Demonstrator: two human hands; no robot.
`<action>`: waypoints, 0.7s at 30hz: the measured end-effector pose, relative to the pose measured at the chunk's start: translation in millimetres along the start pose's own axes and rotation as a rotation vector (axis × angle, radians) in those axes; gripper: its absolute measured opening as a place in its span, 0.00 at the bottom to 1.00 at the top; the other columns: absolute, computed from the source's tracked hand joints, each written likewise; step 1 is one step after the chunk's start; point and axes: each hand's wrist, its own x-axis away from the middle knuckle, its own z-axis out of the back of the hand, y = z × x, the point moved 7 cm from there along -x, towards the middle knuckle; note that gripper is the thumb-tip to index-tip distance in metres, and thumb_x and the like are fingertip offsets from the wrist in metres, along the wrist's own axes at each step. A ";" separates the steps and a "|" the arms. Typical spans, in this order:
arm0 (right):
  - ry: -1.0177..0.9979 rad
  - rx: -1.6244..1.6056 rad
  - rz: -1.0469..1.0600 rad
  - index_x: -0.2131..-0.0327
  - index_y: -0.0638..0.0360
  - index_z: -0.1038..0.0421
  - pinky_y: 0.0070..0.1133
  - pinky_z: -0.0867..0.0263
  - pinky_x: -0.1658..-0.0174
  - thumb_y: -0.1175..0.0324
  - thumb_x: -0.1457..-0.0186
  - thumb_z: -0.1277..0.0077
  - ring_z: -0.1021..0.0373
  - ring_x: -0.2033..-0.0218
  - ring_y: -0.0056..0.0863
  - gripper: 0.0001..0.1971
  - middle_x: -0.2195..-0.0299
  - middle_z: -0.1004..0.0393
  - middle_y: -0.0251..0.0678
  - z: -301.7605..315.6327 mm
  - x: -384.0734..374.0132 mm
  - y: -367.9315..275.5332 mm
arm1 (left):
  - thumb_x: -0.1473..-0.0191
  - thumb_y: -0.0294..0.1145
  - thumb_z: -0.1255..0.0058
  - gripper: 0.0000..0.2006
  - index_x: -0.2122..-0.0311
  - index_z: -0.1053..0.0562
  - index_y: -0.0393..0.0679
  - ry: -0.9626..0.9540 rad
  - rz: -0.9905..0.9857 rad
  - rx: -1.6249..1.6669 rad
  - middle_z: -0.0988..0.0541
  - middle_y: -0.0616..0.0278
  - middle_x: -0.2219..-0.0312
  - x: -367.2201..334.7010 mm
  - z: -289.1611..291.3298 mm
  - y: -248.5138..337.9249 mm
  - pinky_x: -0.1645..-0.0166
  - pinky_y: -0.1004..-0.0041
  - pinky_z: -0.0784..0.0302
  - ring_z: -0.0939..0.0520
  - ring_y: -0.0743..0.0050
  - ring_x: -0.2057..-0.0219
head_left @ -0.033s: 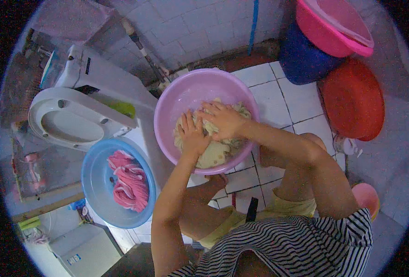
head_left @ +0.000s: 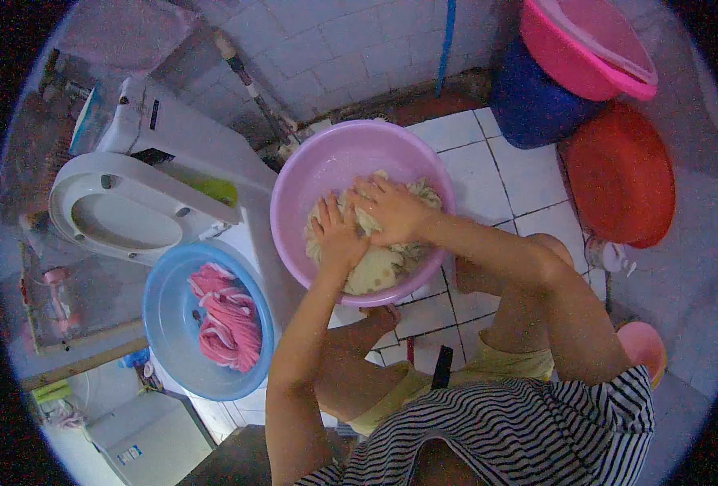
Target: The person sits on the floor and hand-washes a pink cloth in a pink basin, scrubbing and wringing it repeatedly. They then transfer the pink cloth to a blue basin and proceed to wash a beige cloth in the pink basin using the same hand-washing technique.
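Between my knees stands a pinkish-purple basin (head_left: 314, 154) with a bunched, cream-coloured cloth (head_left: 373, 273) in it. My left hand (head_left: 339, 236) lies flat on the cloth, its fingers stretched out toward the far side. Beside it, my right hand (head_left: 391, 212) presses on the cloth too, fingers spread and pointing left. The two hands are close together near the thumbs. Part of the cloth is hidden beneath my palms, and its kind I cannot make out.
To the left, a blue basin (head_left: 169, 344) holds a pink-and-white cloth (head_left: 228, 324), by a toilet with a raised seat (head_left: 72, 198). At the right are a dark blue bucket (head_left: 529, 101) topped by pink basins (head_left: 573, 57), a red basin (head_left: 626, 174) and a small pink container (head_left: 642, 348).
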 end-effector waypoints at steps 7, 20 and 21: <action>-0.133 -0.066 -0.150 0.46 0.54 0.44 0.44 0.43 0.48 0.52 0.59 0.48 0.47 0.45 0.49 0.36 0.45 0.45 0.46 -13.8 -35.1 21.0 | 0.64 0.50 0.44 0.42 0.43 0.45 0.45 0.055 -0.022 -0.034 0.41 0.44 0.47 -43.2 -19.9 -24.1 0.45 0.47 0.47 0.42 0.44 0.45; 0.195 -0.877 -0.859 0.55 0.65 0.36 0.33 0.36 0.58 0.52 0.48 0.56 0.31 0.62 0.40 0.26 0.61 0.29 0.48 -32.1 -31.8 90.1 | 0.63 0.49 0.42 0.50 0.40 0.56 0.40 0.102 0.196 0.257 0.41 0.36 0.49 -19.0 24.0 -33.4 0.42 0.56 0.48 0.41 0.38 0.47; 0.236 -0.950 -0.899 0.55 0.66 0.35 0.31 0.37 0.56 0.53 0.47 0.58 0.31 0.60 0.38 0.25 0.61 0.29 0.47 -53.7 -23.5 113.5 | 0.64 0.50 0.42 0.51 0.39 0.58 0.40 0.027 0.227 0.246 0.42 0.34 0.49 -9.5 26.3 -34.7 0.42 0.55 0.49 0.42 0.37 0.47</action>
